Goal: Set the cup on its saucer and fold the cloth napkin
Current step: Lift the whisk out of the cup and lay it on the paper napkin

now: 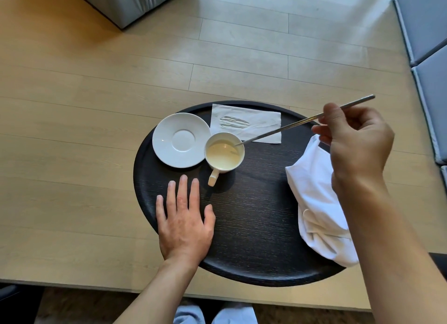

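Two task items, both on the round dark tray (254,227). Cup (224,152) sits just right of the empty saucer (180,140), rims about touching, handle pointing near. It holds pale liquid, so likely sloshy; glazed ceramic, probably slick and chip-prone. Best hold: the handle, lifted level. Right hand (358,142) has fingers pinched on a long metal spoon (300,123), bowl in the cup; that should come out first. Left hand (185,217) lies flat on the tray, fingers spread, holding nothing. Cloth napkin (316,202) is crumpled at the right, overhanging the tray edge; soft, limp, take by corners. Paper napkin (245,123) lies far. Open tray room is centre and near.
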